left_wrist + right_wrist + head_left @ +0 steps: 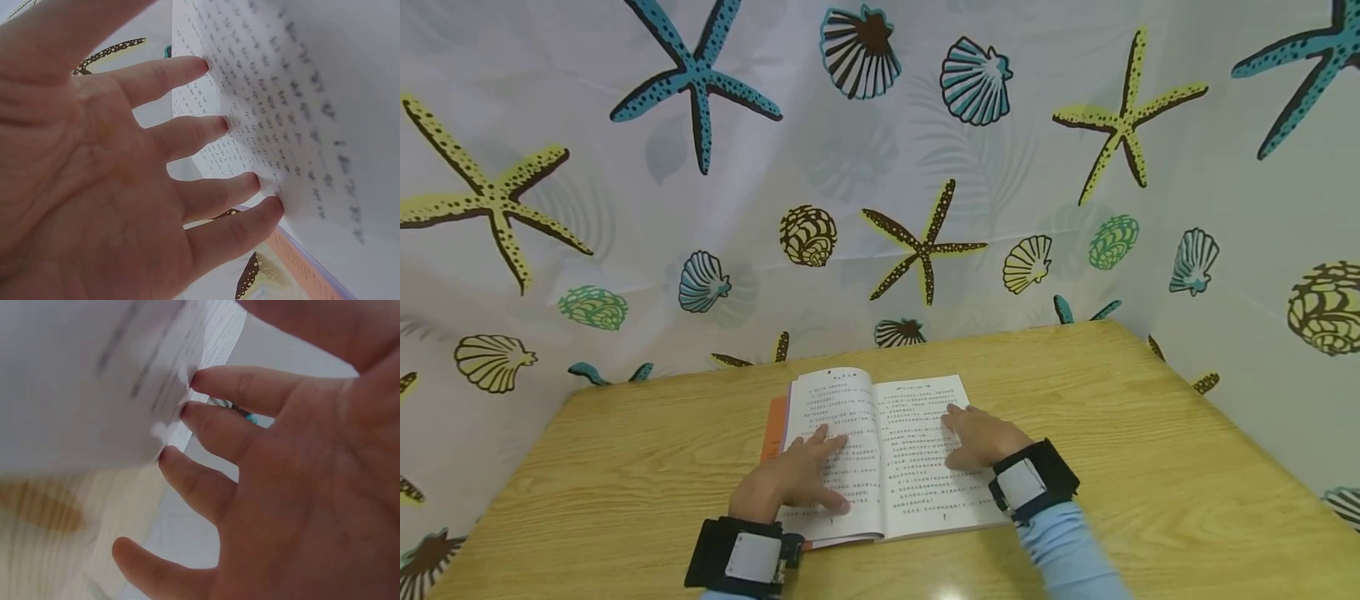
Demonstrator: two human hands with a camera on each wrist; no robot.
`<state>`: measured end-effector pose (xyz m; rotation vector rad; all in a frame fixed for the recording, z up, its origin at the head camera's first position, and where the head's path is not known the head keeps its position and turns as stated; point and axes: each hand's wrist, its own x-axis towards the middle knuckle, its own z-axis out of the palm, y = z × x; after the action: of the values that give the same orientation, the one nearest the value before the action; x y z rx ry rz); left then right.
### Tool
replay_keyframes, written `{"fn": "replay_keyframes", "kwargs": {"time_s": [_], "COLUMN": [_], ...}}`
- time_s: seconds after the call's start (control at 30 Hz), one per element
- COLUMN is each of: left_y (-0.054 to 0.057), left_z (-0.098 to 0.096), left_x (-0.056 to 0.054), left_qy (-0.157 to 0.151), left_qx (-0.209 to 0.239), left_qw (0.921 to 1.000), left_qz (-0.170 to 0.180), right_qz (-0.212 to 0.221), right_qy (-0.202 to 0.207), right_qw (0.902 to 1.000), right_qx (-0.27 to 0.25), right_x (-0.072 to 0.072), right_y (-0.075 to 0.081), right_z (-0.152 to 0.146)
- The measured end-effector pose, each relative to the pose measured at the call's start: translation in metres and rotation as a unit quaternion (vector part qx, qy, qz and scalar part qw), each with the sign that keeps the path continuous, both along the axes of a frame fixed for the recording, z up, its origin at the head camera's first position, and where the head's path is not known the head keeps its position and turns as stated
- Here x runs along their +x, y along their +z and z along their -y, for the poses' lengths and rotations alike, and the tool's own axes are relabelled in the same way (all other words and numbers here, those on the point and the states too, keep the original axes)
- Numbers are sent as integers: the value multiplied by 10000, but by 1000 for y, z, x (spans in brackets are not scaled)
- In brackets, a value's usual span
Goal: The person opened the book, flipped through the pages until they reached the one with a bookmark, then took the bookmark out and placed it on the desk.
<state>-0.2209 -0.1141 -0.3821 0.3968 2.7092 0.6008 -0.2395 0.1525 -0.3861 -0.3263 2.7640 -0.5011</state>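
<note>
Head view, patterned cloth (1075, 275): pale, printed with starfish (923, 247) and shells (1028, 264); it hangs across the far side and along the right.
Wooden table (640, 450): yellow-brown with visible grain, spread below the cloth.
Book (895, 467): lies open near the table's middle, text on both pages, an orange cover (772, 425) showing beyond its left edge. Opening it looks done; no page stands mid-turn. How much is left cannot be told.
Left hand (797, 471): fingers spread, fingertips (270, 211) touching the left page (838, 392), pinching nothing.
Right hand (988, 437): fingers spread, three fingertips touching the right page (917, 492), little finger (156, 569) apart from it.
Wristbands (707, 550): black, one on each wrist.
</note>
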Motion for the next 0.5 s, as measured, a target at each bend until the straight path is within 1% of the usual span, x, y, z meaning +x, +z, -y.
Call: {"fn": "replay_keyframes", "kwargs": {"time_s": [0.13,0.23,0.33,0.4,0.5], "left_y": [1,2,2,2,3], "left_z": [0,0,0,0,-1], "left_x": [1,1,1,1,2], "left_qy": [-12,13,17,9,6], "left_qx": [0,14,27,29,7], "left_qw": [10000,10000,10000,10000,10000], "left_qz": [0,10,8,-3,-29], "right_qz": [130,190,171,159,89], "right_qy": [2,67,-2,-161,-488], "right_qw": [9995,9989,9988,9986,9980], "right_qx": [-273,-424,-460,-488,-393], "right_x": [-3,-4,-4,-4,-5], "right_y": [-1,-1,-1,-2,-4], "right_z": [-12,-14,-14,-14,-17]}}
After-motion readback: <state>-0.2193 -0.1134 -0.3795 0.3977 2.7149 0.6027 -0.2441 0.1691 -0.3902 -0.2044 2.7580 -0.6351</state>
